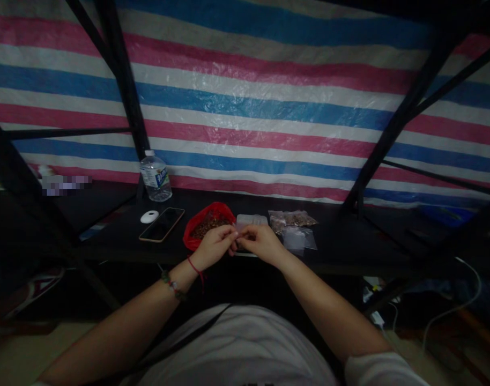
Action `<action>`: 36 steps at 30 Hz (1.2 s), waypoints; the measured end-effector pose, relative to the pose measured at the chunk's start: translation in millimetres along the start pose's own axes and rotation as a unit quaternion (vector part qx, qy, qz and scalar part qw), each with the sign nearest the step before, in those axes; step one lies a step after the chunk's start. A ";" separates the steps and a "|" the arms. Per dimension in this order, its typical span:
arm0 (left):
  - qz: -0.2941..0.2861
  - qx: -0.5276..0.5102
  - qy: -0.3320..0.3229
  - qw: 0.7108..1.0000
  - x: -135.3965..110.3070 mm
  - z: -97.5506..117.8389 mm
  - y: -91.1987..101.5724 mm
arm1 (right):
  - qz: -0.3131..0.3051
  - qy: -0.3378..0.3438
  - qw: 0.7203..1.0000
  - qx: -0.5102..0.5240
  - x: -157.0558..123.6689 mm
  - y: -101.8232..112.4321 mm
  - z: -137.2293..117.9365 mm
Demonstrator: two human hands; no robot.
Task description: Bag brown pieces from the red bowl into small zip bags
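Red bag of small brown bits sits open nr the desk's front edge, abt mid-length, mouth up. L hand is just R of/over its near R side; R hand meets it, fingertips tog. above the front edge. Fingers bent, tips close on both; can't tell if anything's btwn them. Pale container is partly hidden behind the hands, just R of the bag.

R of that: filled clear packets, w/ flat clear packets in front, twd the front edge. Bare desk runs from there to the R post, so room that side; tight btwn bag & container.

L of the bag: phone at a slant, nr the front edge, narrow gap; white oval item just beside it; clear bottle upright twd the back edge. Striped sheet hangs behind the desk.
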State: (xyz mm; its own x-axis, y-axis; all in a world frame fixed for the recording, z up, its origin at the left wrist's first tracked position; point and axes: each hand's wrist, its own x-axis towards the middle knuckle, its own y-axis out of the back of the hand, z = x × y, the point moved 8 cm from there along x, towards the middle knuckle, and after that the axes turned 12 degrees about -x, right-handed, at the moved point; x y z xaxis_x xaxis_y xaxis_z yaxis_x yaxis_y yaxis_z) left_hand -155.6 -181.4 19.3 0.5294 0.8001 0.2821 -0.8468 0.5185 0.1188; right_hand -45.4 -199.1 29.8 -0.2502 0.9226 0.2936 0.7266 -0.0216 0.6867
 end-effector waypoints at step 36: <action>0.001 0.046 0.028 0.999 5.6 -16.0 2.6 | -0.051 0.004 0.997 -0.060 0.0 -11.2 -1.1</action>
State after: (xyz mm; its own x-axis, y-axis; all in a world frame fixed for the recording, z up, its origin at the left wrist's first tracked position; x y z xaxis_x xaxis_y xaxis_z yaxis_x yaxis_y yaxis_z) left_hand -154.1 -170.8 6.0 0.5280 0.8179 0.2285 -0.8473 0.4894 0.2062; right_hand -54.2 -199.3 22.9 -0.3249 0.9191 0.2228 0.6152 0.0264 0.7879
